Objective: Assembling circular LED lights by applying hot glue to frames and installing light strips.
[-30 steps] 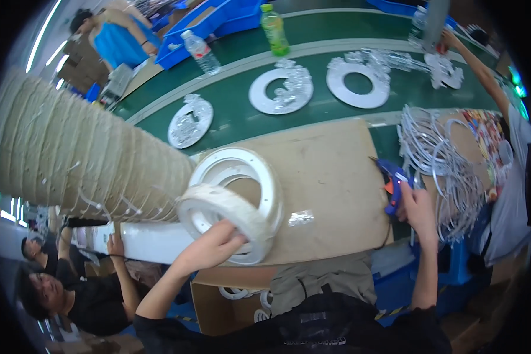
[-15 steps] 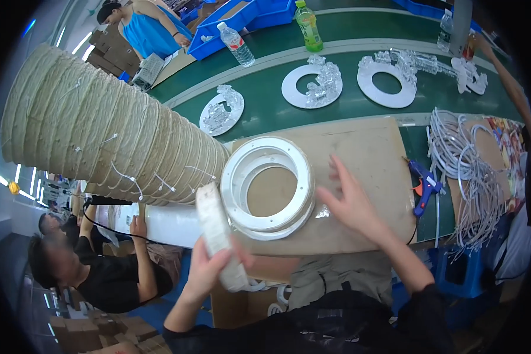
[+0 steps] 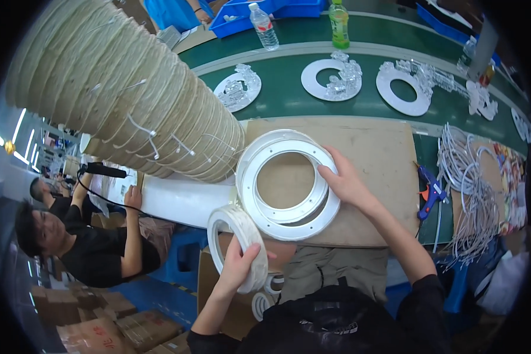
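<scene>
My left hand (image 3: 239, 264) grips a pale, fabric-covered ring (image 3: 256, 277) by its side, thumb outside, held tilted off the board's near edge. My right hand (image 3: 347, 184) pinches the right rim of a white flanged ring (image 3: 277, 229) with small holes, thumb on top; the fingertips beneath are hidden. That ring lies off-centre over another pale ring (image 3: 269, 138), on a brown board (image 3: 374, 171). Left of them leans a tall stack of beige, cord-ridged rings (image 3: 141, 112), with white cable ends sticking out.
A blue glue gun (image 3: 433, 192) lies right of the board, beside bundled white cables (image 3: 463, 194). On the green conveyor (image 3: 277, 71) sit several white discs (image 3: 312, 85) with clear plastic pieces, and bottles (image 3: 339, 26). A co-worker (image 3: 100, 248) sits at left; cartons (image 3: 124, 324) lie lower left.
My right hand has closed on the white flanged ring, which has shifted toward me and right over the lower one. The ring in my left hand has turned, showing its opening. The view has swung.
</scene>
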Demonstrator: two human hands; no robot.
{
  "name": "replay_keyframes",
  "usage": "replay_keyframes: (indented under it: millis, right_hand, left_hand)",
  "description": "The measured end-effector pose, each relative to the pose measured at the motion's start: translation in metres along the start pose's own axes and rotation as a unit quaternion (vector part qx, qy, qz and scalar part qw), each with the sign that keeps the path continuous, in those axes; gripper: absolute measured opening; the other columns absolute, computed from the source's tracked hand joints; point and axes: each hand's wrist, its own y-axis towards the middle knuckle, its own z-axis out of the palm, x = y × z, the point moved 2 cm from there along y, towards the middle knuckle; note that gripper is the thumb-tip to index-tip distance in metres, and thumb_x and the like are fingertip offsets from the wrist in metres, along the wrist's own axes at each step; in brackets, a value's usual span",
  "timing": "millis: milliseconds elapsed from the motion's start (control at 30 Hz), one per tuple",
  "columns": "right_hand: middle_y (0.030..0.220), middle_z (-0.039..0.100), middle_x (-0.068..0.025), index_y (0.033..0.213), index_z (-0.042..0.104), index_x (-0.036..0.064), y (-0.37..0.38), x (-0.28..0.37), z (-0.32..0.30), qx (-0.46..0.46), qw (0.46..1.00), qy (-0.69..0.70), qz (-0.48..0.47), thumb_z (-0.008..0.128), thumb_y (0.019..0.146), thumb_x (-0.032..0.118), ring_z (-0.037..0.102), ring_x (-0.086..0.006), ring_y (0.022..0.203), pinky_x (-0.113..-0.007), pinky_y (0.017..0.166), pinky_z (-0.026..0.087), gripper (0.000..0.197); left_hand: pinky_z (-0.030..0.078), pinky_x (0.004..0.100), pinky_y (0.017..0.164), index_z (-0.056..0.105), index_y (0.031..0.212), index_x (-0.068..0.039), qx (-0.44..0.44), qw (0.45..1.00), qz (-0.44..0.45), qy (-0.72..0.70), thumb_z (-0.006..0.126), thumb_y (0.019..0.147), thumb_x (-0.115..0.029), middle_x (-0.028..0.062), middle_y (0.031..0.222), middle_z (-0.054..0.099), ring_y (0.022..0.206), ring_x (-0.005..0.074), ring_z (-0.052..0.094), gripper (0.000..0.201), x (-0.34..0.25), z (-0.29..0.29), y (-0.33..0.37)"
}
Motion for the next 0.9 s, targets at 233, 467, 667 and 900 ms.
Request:
replay_keyframes:
  millis: [233, 467, 667, 900]
  right_hand:
    - [0.119, 0.06, -0.0223, 0.126, 0.055, -0.0022, 0.028, -0.007, 0.016, -0.058, 0.996, -0.04, 0.048, 0.059, 0.094, 0.03, 0.058, -0.0295, 0.112, -0.04, 0.098, 0.044, 0.045]
    - [0.088, 0.062, -0.0126, 0.108, 0.06, -0.0049, 0.106, -0.048, -0.033, -0.033, 0.982, -0.17, -0.077, 0.056, 0.095, 0.034, 0.058, -0.0186, 0.077, -0.036, 0.07, 0.048, 0.041]
    - [0.103, 0.064, -0.0201, 0.11, 0.058, -0.0092, 0.136, -0.042, -0.012, 0.014, 0.97, -0.217, -0.107, 0.053, 0.096, 0.033, 0.062, -0.0261, 0.093, -0.039, 0.083, 0.046, 0.044]
    - [0.143, 0.046, -0.0254, 0.143, 0.04, -0.0027, 0.086, 0.037, -0.014, -0.019, 0.963, -0.262, -0.064, 0.05, 0.099, 0.032, 0.044, -0.0364, 0.133, -0.037, 0.111, 0.033, 0.058]
  left_hand:
    - [0.052, 0.0336, 0.088, 0.045, 0.129, 0.002, -0.051, 0.991, 0.07, 0.104, 0.059, 0.095, -0.017, 0.0127, 0.113, 0.062, 0.101, 0.0183, 0.063, 0.041, 0.01, -0.015, 0.018]
    - [0.045, 0.0315, 0.097, 0.039, 0.137, 0.0, -0.033, 0.982, 0.175, 0.06, 0.063, 0.095, -0.019, 0.0091, 0.125, 0.052, 0.112, 0.0165, 0.053, 0.052, 0.015, 0.001, 0.039]
    - [0.056, 0.0287, 0.069, 0.04, 0.126, -0.003, -0.035, 0.984, 0.165, -0.055, 0.06, 0.096, -0.016, 0.0046, 0.099, 0.052, 0.079, 0.0139, 0.061, 0.039, -0.002, -0.007, 0.043]
    - [0.049, 0.0341, 0.087, 0.039, 0.131, 0.0, -0.029, 0.98, 0.052, 0.191, 0.064, 0.088, -0.019, 0.0117, 0.106, 0.061, 0.096, 0.0214, 0.06, 0.053, -0.028, -0.027, -0.053]
